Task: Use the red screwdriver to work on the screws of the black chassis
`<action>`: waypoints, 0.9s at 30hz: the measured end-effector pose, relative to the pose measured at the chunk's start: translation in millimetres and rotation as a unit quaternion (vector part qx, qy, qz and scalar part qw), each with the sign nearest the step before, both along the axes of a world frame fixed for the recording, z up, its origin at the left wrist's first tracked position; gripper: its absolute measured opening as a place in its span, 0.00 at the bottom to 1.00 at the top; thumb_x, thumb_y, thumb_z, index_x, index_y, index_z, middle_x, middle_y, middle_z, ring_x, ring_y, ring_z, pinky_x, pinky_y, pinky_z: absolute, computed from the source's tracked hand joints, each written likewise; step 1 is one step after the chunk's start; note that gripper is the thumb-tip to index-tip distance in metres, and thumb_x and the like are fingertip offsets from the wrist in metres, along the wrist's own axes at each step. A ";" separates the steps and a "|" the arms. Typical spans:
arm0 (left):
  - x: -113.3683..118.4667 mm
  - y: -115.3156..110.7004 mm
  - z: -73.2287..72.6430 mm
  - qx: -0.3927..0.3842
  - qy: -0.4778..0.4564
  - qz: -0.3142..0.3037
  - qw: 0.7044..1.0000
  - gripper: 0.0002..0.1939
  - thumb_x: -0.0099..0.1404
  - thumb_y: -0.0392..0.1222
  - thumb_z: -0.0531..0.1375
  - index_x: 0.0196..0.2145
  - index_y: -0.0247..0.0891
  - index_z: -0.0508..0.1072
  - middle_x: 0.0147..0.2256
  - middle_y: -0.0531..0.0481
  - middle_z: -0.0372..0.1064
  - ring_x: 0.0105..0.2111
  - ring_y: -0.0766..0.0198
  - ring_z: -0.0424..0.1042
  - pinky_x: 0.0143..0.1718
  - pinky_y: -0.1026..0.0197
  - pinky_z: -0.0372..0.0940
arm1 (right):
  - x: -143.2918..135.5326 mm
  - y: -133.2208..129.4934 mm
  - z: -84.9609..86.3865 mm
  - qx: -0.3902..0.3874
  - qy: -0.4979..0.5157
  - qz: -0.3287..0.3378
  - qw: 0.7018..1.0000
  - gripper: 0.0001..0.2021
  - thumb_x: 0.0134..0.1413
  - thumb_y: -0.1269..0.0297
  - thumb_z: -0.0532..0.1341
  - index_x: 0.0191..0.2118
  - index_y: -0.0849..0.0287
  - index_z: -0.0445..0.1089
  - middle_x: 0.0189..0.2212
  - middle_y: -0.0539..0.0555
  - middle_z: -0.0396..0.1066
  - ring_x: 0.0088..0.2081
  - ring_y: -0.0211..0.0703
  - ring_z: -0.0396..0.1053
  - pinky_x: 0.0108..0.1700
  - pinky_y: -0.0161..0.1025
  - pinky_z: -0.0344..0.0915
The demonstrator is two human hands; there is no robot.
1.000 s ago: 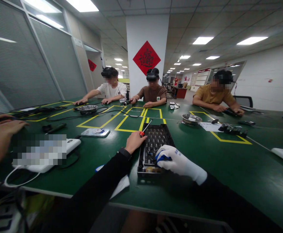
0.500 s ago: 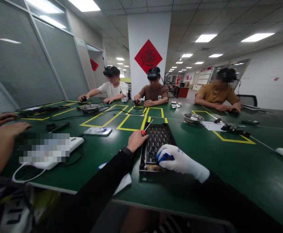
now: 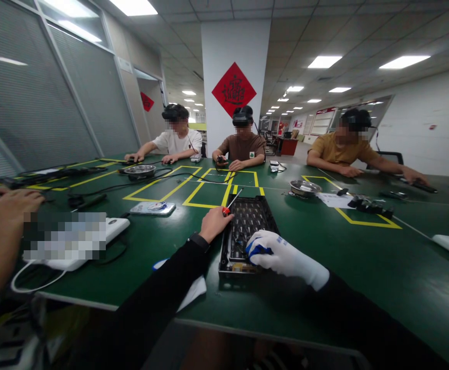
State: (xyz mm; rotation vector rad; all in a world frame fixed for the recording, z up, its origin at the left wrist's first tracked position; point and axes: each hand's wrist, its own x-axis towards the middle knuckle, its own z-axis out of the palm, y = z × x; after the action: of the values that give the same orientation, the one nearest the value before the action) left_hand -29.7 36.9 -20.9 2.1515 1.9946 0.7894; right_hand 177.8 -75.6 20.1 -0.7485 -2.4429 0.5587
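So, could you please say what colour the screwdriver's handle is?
The handle shows red, best in the head view.

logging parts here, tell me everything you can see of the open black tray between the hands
The tray is oblong and dark, maybe metal or hard plastic, with a raised rim. It lies flat on the green table, its long sides running away from the person. Small bright pieces stand in rows inside; a yellowish strip sits at the near end. The left hand, holding a screwdriver, is at its left edge; the gloved right hand hides its near right part.
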 end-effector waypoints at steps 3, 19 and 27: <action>0.4 -0.9 1.3 -0.001 0.000 -0.002 1.000 0.17 0.57 0.56 0.54 0.30 0.38 0.69 0.33 0.47 0.70 0.34 0.60 0.68 0.30 0.65 0.56 | -0.4 -1.3 0.2 0.008 -0.015 -0.002 1.000 0.05 0.50 0.66 0.59 0.31 0.60 0.71 0.34 0.53 0.68 0.38 0.40 0.64 0.44 0.39 0.60; 0.0 -4.6 2.6 -0.002 0.002 0.003 1.000 0.18 0.57 0.57 0.53 0.31 0.38 0.69 0.34 0.46 0.70 0.34 0.59 0.69 0.30 0.65 0.57 | -2.7 0.1 -2.1 0.046 -0.024 -0.008 0.999 0.07 0.51 0.63 0.58 0.31 0.59 0.70 0.36 0.53 0.68 0.39 0.40 0.63 0.43 0.39 0.60; 0.2 -3.2 1.5 -0.004 0.004 0.007 1.000 0.19 0.57 0.58 0.53 0.31 0.38 0.69 0.34 0.45 0.70 0.34 0.60 0.69 0.31 0.65 0.57 | -2.2 -0.9 -2.4 0.058 -0.026 0.001 0.998 0.07 0.51 0.63 0.58 0.31 0.59 0.71 0.36 0.53 0.68 0.39 0.40 0.63 0.44 0.40 0.60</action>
State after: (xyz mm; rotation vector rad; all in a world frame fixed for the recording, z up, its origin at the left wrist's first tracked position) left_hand -29.5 33.7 -19.4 2.1403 2.0158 0.7747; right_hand 175.7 -76.5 17.7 -0.7210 -2.5003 0.3981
